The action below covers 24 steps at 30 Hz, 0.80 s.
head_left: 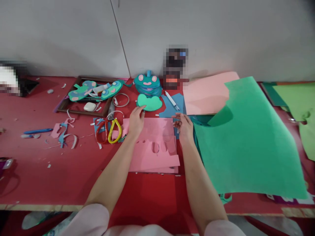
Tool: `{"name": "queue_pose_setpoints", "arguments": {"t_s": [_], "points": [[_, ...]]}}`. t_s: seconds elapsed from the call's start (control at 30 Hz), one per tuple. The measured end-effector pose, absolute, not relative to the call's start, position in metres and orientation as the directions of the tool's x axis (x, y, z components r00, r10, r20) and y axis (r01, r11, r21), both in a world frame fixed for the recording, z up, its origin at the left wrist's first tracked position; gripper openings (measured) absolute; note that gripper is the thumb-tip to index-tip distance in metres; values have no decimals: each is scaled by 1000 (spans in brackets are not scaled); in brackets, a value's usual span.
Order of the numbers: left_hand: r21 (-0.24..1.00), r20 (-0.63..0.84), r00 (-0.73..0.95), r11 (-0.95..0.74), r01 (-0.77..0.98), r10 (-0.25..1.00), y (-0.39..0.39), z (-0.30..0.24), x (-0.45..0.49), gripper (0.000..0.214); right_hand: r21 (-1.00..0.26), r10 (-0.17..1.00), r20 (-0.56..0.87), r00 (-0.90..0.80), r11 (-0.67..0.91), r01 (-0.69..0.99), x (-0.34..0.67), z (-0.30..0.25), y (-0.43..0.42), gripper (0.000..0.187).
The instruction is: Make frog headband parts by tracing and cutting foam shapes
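Observation:
My left hand (137, 120) is at the lower left edge of a bright green foam cutout (150, 103) with a bumpy top, its fingertips closed on that edge. My right hand (184, 127) hovers by the right side of the pink foam sheets (152, 160), fingers loosely bent and apart, holding nothing. The top pink sheet has small holes cut in it. Just beyond the right hand, a white pen (172, 100) rests on a blue foam piece (163, 108). Behind the green cutout sits a teal frog-faced pouch (147, 84).
Scissors with red and yellow handles (115, 131) lie left of the pink sheets. A brown tray (71, 110) holds decorated foam shapes and a white case (90, 107). Large green (251, 147) and peach (206, 95) sheets cover the right. Scraps and a blue pen (38, 131) lie left.

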<state>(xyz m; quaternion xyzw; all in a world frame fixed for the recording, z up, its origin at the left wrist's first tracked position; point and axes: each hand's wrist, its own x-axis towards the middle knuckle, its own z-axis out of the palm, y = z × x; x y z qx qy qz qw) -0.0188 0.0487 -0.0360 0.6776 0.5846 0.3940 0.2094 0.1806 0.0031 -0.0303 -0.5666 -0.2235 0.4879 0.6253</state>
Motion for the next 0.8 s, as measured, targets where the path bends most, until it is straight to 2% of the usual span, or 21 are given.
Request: {"name": "queue_pose_setpoints", "arguments": {"t_s": [0.13,0.23,0.3,0.37,0.5,0.6,0.8], "points": [[807,315,-22,-255,532,949,47,-28,-17,28,-930,867,-261,426,-107,-352,181,-32,3,28],[906,238,-64,-198,375,969,45,-23,-15,24,-931,867,-260,426,-109,-347,181,-32,3,30],[926,180,-73,-144,349,981,44,-23,-14,24,-931,870,-262,419,-112,-348,181,-32,3,29],[891,179,-56,-138,433,982,44,-25,-14,24,-931,872,-262,413,-115,-346,181,-31,3,29],[726,261,-4,-193,660,965,43,-31,-14,26,-931,869,-271,415,-128,-341,181,-30,3,29],[641,278,-35,-158,751,960,40,-34,-13,25,-938,869,-266,417,-134,-318,180,-30,4,29],[573,269,-127,-53,818,955,34,-29,-11,20,-990,866,-142,480,-122,-74,184,-29,-1,24]]}}
